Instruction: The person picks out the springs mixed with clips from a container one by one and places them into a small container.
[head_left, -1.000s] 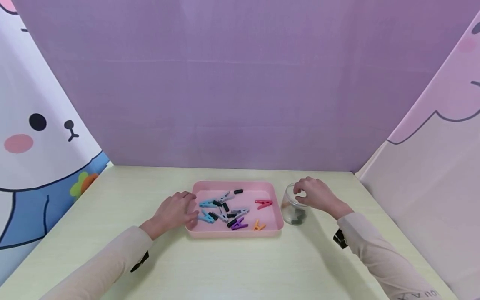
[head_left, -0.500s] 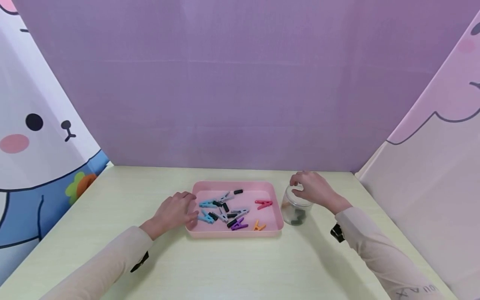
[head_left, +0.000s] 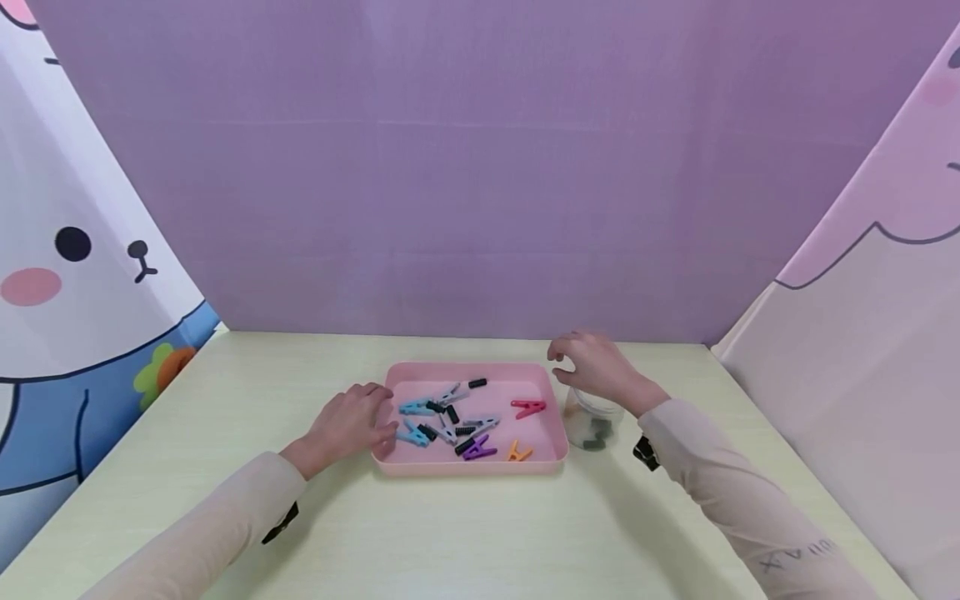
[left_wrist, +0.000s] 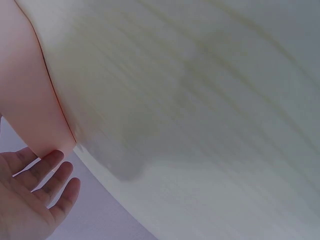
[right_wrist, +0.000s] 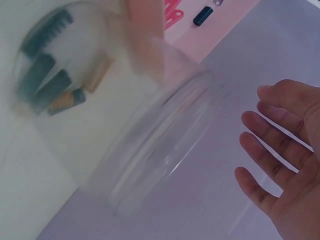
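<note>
A pink tray (head_left: 465, 468) in the middle of the table holds several small clips, among them a blue clip (head_left: 416, 407), a red clip (head_left: 528, 407), a purple clip (head_left: 478, 451) and an orange clip (head_left: 517, 452). My left hand (head_left: 367, 421) rests on the table with straight fingers (left_wrist: 50, 175) against the tray's left side (left_wrist: 30, 100). A clear jar (head_left: 592, 427) stands just right of the tray with dark clips (right_wrist: 45, 80) at its bottom. My right hand (head_left: 577, 362) hovers empty over the jar's left rim (right_wrist: 150, 145), fingers (right_wrist: 270, 150) relaxed and spread.
The pale table (head_left: 480, 533) is walled in by a purple backdrop (head_left: 480, 208) behind and cartoon-printed panels (head_left: 75, 275) on both sides. Bare tabletop lies in front of the tray and to its left.
My right hand has lifted off the jar's mouth and drifted left, towards the tray's far right corner. The left hand, tray and jar have stayed put.
</note>
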